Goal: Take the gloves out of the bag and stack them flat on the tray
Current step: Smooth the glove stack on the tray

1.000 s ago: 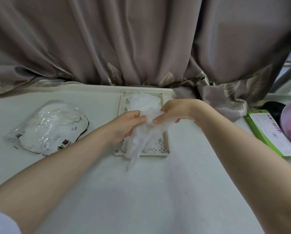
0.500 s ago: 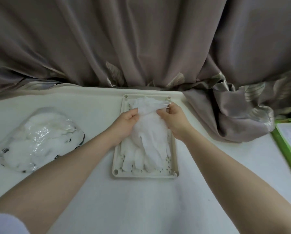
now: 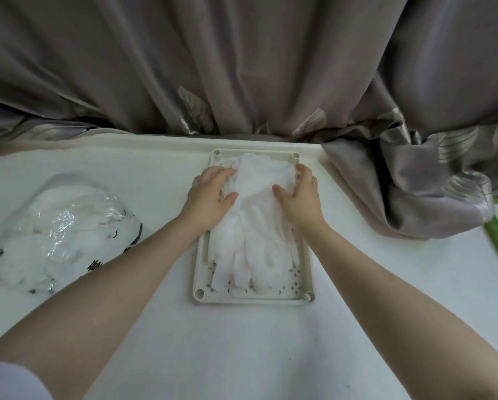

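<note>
Gloves point(image 3: 253, 226) lie stacked on the tray point(image 3: 307, 269), fingers toward 6 o'clock. Left hand point(image 3: 209, 197) and right hand point(image 3: 299, 197), both flat and released, press the cuffs, apparently to flatten them. The bag point(image 3: 57, 235) rests at 9 o'clock, with more inside.

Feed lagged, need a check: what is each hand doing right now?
Left hand: open, fingers pressing the top glove flat on the tray.
Right hand: open, pressing the same glove from its other side.
</note>
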